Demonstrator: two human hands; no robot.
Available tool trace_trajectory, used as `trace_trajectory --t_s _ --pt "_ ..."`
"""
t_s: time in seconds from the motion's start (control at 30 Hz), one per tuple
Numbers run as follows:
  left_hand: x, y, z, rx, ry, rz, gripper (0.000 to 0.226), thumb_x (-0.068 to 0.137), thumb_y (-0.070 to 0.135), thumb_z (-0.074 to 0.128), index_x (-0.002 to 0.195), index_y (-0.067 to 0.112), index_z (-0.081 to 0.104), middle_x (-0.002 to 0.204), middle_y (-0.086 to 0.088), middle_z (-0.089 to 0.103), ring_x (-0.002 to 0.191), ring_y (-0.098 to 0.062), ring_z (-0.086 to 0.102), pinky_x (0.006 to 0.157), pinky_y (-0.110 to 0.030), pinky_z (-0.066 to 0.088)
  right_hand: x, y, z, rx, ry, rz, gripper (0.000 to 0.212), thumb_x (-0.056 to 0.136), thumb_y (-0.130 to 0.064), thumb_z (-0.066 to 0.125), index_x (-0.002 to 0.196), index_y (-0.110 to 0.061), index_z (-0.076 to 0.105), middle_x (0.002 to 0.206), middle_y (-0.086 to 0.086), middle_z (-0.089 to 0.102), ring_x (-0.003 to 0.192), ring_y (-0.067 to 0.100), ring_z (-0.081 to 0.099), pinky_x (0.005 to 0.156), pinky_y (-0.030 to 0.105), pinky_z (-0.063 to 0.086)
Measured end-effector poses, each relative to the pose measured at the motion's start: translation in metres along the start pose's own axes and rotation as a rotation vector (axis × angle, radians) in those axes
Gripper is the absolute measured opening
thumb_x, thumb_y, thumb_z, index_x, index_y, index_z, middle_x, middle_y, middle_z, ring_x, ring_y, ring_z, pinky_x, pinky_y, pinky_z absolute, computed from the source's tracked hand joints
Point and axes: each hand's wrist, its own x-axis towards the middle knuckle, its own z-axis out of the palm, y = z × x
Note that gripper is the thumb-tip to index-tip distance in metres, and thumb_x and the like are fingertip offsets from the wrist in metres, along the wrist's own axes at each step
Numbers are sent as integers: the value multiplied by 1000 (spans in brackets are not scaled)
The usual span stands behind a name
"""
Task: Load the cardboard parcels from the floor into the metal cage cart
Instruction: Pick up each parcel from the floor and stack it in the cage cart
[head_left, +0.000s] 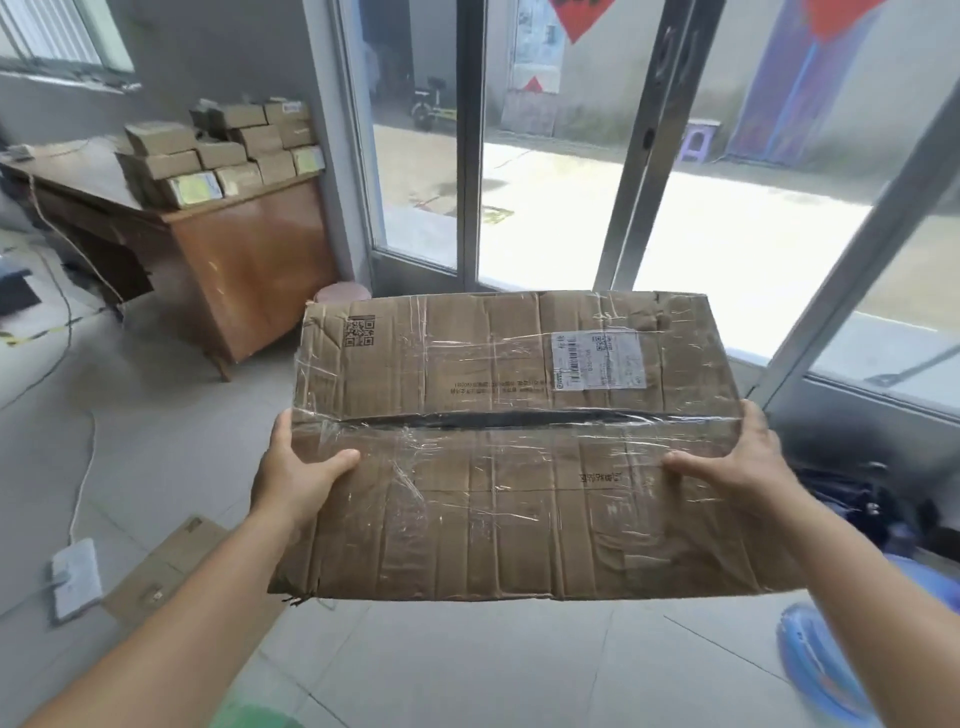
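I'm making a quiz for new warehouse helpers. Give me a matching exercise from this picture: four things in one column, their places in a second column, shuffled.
1 large parcel
2 small boxes
3 power strip
4 shipping label

A on the floor tiles, lower left
B stacked on the wooden desk
C held between left hand and right hand
D stuck on the parcel's top

Pairs: 1-C, 2-B, 3-A, 4-D

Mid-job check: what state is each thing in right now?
Parcel: held in the air, taped, top seam gaping.
Left hand: grips the parcel's left edge.
Right hand: grips its right edge.
Small boxes: stacked on the desk.
Cart: not in view.
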Motion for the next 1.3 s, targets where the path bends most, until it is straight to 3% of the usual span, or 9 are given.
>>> trace_trajectory --t_s 0.27,0.37,0.63,0.73,0.87,1.1,1.2,1.3 --pt "-26 63 4 -66 -176 187 97 76 33 80 152 28 20 150 -6 40 135 -28 40 109 -43 36 -86 20 -91 64 248 113 124 44 -57 90 145 -31 23 140 11 40 127 38 45 105 53 41" --pt "-38 80 5 -86 -244 248 96 77 30 80 153 24 20 151 -9 38 137 -29 37 109 -41 33 -124 25 -118 62 342 157 138 28 -71 85 144 -34 22 142 10 42 127 37 47 104 54 42" --pt "-88 122 8 -90 -438 431 88 77 34 79 148 27 28 140 -14 47 127 -33 45 102 -41 39 -256 55 -170 103 572 210 118 37 -59 90 135 -26 34 132 11 52 119 32 53 102 49 45" --pt "-116 135 15 -94 -541 484 91 77 35 79 150 28 25 141 -15 44 128 -34 44 103 -43 40 -308 71 -187 105 663 268 124 27 -72 80 133 -29 33 134 10 52 122 32 52 103 51 44" --pt "-155 152 33 -125 -674 553 76 72 35 81 136 32 40 127 -10 56 112 -28 53 100 -44 45 -374 94 -206 126 769 356 120 35 -66 84 136 -30 32 136 10 49 123 32 51 104 52 42" --pt "-239 188 83 -118 -913 662 102 47 65 76 136 34 35 124 -8 59 110 -32 58 92 -53 51 -484 141 -238 129 970 511 106 50 -50 90 136 -25 35 137 11 47 123 32 50 105 50 42" --pt "-288 204 104 -113 -1009 719 85 49 62 77 124 41 42 113 -5 65 100 -32 63 85 -53 54 -532 165 -252 155 1035 576 111 40 -59 86 133 -26 36 134 8 49 120 30 52 102 50 44" --pt "-351 218 115 -121 -1085 811 54 63 45 83 105 39 48 101 -1 66 88 -30 65 78 -53 56 -581 190 -267 165 1106 633 104 48 -53 89 134 -27 35 134 9 49 120 29 52 102 49 44"
